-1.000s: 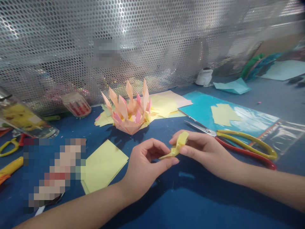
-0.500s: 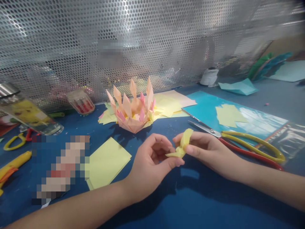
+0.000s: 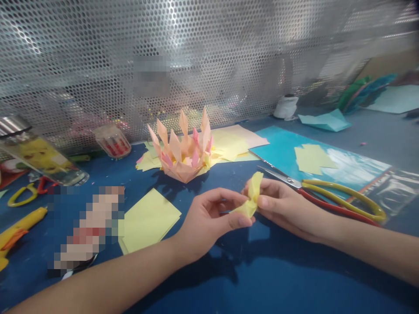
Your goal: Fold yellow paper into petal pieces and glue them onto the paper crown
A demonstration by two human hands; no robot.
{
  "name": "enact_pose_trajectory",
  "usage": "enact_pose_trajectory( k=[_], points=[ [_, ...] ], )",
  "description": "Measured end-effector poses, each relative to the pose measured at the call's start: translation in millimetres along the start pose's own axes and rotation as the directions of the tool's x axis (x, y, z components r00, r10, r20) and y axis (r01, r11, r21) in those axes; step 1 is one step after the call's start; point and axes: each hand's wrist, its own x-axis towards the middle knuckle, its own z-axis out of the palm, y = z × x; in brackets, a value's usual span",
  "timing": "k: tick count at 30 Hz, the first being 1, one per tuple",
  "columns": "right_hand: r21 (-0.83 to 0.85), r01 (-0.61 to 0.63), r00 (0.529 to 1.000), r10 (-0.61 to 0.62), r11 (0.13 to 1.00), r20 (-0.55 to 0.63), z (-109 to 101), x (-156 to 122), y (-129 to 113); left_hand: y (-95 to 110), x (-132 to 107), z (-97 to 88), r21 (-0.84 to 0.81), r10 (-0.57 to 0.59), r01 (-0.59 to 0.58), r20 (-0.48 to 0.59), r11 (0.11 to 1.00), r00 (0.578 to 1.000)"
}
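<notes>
The left grip (image 3: 212, 218) curls into a loose ring, thumb and fingertips closed on the lower end of a small, folded piece of pale yellow paper (image 3: 251, 208). The right grip (image 3: 291, 207) pinches the same piece from the other side, thumb against its narrow middle; its far fingertips are partly hidden. The piece is held between the two, above the blue counter (image 3: 262, 279), one flap standing up from the pinch.

The step in hand appears to be shaping or creasing this piece by fingertip. The next move seems to call for one thumb to hold the narrow fold steady while the other works the loose flap, lightly enough not to tear it.

Just beyond the right grip lie metal scissors with yellow and red handles (image 3: 296, 184). Left of the left grip rests a stack of pale yellow-green paper squares (image 3: 150, 218). Beyond both grips and to the left stands a peach and pink, crown-like folded-paper form (image 3: 180, 170); beyond and to the right, a flat, shiny blue packet (image 3: 275, 144) carries yellow paper pieces (image 3: 310, 159).
</notes>
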Motion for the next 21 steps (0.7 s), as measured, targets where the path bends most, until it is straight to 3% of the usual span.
enact_pose_trajectory(
  k=[7,10,13,17,21],
  points=[
    [-0.012,-0.025,0.988,0.026,1.000,0.150,-0.4,-2.8,0.8,0.2,-3.0,2.3,0.066,0.076,-0.076,-0.001,0.995,0.997],
    [-0.111,0.010,0.995,0.002,0.994,0.100,-2.4,-4.8,1.7,-0.7,-2.8,2.9,0.135,0.151,-0.145,-0.037,0.980,0.988],
    [-0.272,0.077,0.996,-0.088,0.959,-0.029,-5.6,-5.2,3.1,-2.8,-2.4,1.6,0.197,0.195,-0.172,-0.103,0.965,0.975],
    [-0.537,0.193,0.946,-0.301,0.822,-0.122,-7.5,-5.5,2.9,-4.3,0.4,-1.5,0.069,0.125,-0.114,-0.182,0.991,0.975],
    [-0.786,0.273,0.894,-0.448,0.555,-0.006,-6.6,-7.8,1.9,-3.6,4.2,-2.9,-0.025,0.036,-0.042,-0.203,0.999,0.978]
  ],
)
